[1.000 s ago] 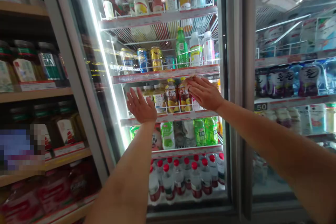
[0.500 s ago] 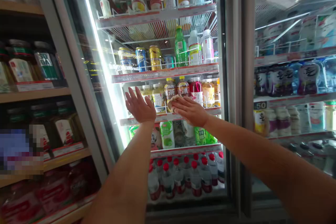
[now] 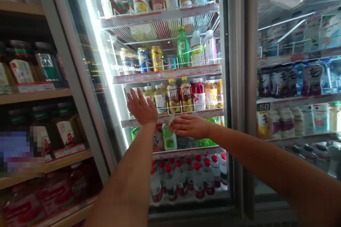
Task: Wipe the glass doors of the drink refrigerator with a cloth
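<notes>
From my remote station I log one left hand [image 3: 142,108] and one right hand [image 3: 189,126], two in total, with two glass cooler doors [image 3: 236,78] ahead of them. Above the hands, on one wire shelf, I count four beverage cans [image 3: 157,59] and one green bottle [image 3: 183,50]. Level with the fingertips of the left hand, I tally at least six drink bottles [image 3: 185,95]. Below the hands, I record at least eight red-capped bottles [image 3: 198,181]. Left of the left hand, I count four wooden shelf boards [image 3: 34,94]. Right of the right hand, I note one price sign [image 3: 263,106].
</notes>
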`<state>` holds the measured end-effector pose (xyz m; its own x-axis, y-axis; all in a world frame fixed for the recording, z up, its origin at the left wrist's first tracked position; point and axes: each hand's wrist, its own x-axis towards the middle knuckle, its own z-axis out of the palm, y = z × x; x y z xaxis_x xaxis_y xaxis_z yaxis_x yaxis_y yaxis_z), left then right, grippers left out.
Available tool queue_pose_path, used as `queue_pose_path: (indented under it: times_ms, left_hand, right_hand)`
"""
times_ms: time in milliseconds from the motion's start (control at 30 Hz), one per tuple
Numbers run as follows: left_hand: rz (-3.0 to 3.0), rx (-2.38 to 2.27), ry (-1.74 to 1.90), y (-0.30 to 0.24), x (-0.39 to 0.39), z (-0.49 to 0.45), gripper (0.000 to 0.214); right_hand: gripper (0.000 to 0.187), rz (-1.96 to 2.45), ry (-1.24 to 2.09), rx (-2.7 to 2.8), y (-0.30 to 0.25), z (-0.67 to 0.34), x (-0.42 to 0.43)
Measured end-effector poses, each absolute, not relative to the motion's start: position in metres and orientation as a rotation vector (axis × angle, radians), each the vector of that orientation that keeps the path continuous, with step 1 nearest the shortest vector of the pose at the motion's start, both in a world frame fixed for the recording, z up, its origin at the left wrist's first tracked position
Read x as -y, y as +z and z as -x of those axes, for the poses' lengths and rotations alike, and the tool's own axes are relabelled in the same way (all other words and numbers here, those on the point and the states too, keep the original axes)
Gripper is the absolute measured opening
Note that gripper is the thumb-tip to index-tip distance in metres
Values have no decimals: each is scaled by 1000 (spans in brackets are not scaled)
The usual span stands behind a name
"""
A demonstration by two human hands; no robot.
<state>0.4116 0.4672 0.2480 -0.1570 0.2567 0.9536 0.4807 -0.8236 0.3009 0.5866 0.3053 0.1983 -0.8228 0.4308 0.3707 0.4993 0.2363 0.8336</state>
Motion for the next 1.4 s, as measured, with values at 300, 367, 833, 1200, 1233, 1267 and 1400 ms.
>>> queue_pose_path:
  times_ms: [300,367,833,1200,1233,1267,1400]
  left_hand:
    - [1897,852,-2088,248,-468,-412,64]
    - [1905,842,-2108,248,-468,-412,64]
    - [1859,838,-2091,248,-468,-413,62]
    - [1841,847,-2052,247,-468,-413,61]
    - [1844,850,-2057,247,-469,-413,62]
    - [1850,853,-2061,247,-469,-413,62]
    - [1889,830,-2090,247,-470,-413,62]
  right_hand:
    - [38,1226,-1572,2122,281,-650,-246]
    - [39,1299,-1540,1942,293,-659,-235]
    - [38,1235,-1473,1633,238,-624,-278]
    - [42,1139,-1403,2078,173,-589,-304]
    - [43,1127,-1381,2117,168,-587,-306]
    - [43,1119,-1362,2157,164,-586,-308]
    - [36,1090,-1393,2286,159,-583,-309]
